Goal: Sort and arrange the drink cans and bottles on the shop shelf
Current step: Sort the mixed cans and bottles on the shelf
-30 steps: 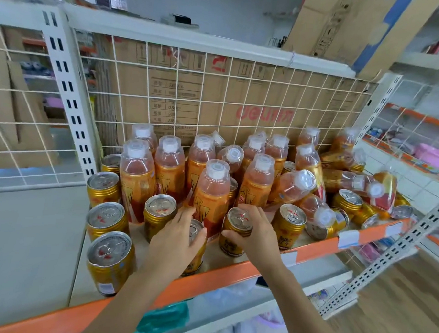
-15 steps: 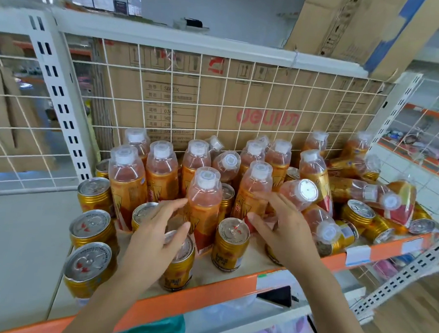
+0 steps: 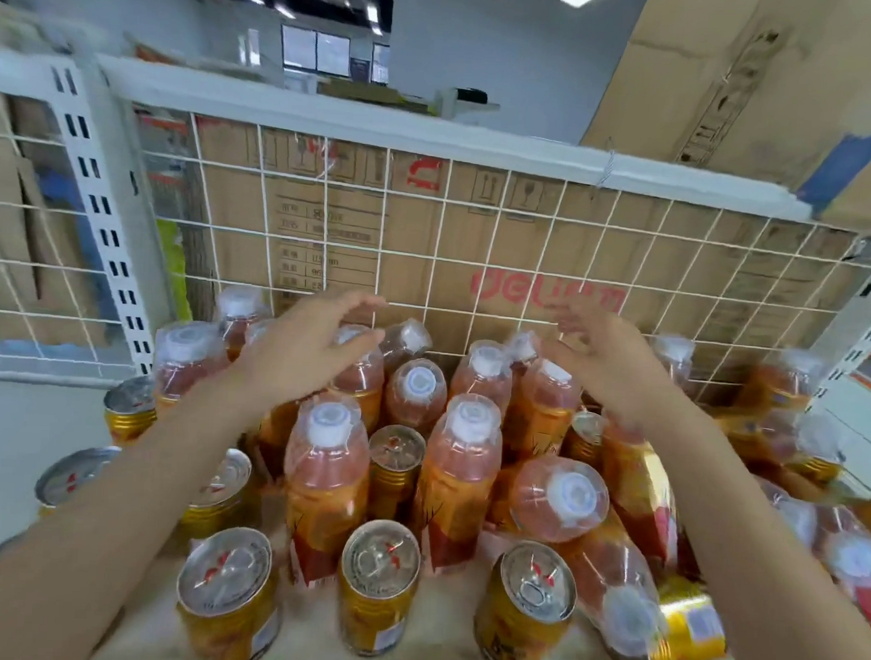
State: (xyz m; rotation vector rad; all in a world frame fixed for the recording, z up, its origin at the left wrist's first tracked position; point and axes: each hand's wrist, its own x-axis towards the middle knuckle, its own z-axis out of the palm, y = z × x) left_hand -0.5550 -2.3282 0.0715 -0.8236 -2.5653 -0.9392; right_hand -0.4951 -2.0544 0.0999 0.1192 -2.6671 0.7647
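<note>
Wire grid (image 3: pixel 478 241) backs the shelf (image 3: pixel 437 648), with a cardboard box (image 3: pixel 687 292) behind it. Orange bottles (image 3: pixel 459 462) crowd middle and far; several are tipped at right. Gold cans (image 3: pixel 379 584) stand along the near and left edges. Left hand (image 3: pixel 306 348) and right hand (image 3: pixel 610 374) are over the far bottles, fingers loosely spread, gripping nothing.

Our right hand (image 3: pixel 618 374) motion-blurred. Right of it, bottles (image 3: pixel 773 388) smeared, cut off at edge. Below our left hand (image 3: pixel 301 358), cans (image 3: pixel 226 485) half hidden by forearm (image 3: pixel 127 490).
</note>
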